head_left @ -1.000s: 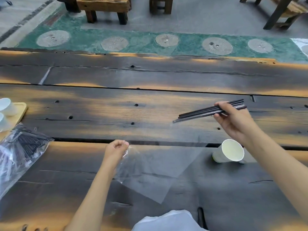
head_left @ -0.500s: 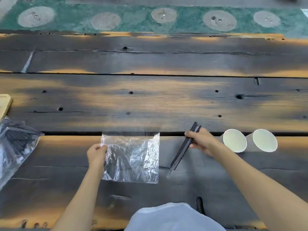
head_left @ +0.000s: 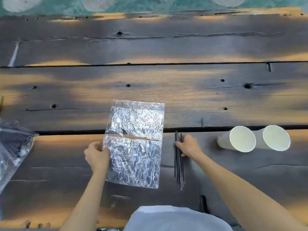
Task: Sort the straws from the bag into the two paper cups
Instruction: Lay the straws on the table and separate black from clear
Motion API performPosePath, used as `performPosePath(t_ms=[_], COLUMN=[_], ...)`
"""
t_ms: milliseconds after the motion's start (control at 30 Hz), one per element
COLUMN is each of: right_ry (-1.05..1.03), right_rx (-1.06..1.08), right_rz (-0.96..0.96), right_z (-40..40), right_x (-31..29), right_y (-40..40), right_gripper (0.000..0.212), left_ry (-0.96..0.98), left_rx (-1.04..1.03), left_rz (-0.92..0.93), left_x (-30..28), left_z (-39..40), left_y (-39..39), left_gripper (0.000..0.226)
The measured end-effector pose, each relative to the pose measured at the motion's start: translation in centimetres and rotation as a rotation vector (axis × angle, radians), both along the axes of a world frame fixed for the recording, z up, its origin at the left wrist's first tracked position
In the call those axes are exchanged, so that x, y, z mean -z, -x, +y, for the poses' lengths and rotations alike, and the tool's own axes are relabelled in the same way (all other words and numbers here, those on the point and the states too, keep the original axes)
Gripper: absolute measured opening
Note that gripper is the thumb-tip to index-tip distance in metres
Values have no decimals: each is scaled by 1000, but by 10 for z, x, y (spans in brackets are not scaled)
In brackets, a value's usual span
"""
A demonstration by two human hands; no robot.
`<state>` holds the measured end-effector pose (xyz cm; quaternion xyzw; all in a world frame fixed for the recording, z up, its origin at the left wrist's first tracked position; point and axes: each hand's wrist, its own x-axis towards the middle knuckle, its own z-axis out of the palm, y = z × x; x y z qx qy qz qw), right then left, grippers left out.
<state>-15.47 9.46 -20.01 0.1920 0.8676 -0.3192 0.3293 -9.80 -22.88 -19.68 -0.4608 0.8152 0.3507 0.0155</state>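
Black straws (head_left: 179,164) pinched in right hand (head_left: 187,145), fingers curled round upper part of bundle; bundle near-vertical in view, lower ends on or just over dark wooden plank table (head_left: 166,90), contact not clear. Left hand (head_left: 96,155) gripping left edge of crinkled clear plastic bag (head_left: 135,144), thumb on top of film, other fingers underneath. Bag flat-ish, spread across gap between two planks, just left of straws, no contents visible inside. Two white paper cups (head_left: 253,139) right of right hand, side by side and touching, seen tilted with open mouths toward camera, nothing visible inside. Second plastic bag (head_left: 15,144) at far left edge, packed with dark straws, well apart from left hand. White garment (head_left: 175,219) at bottom centre. Green mat with round pale discs (head_left: 141,5) beyond far table edge.
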Motion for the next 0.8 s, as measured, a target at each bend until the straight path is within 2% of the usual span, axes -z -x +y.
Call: performPosePath(t_ms=[67, 133, 267, 467, 800], right_ry=[3, 13, 17, -27, 24], right_rx=[13, 21, 60, 108, 125], right_rz=[32, 50, 67, 89, 128], right_z=[2, 7, 19, 34, 30], right_x=[2, 5, 2, -6, -7], right_y=[-1, -2, -11, -44, -80], right_gripper=[27, 23, 17, 12, 25], left_ry=[-5, -35, -218, -319, -141], left_rx=[62, 133, 235, 505, 738], left_rz=[19, 42, 88, -113, -202], left_x=[-2, -6, -12, -5, 12], left_z=[14, 32, 76, 145, 204], left_y=[4, 7, 11, -8, -19], left_gripper=[30, 27, 24, 9, 5])
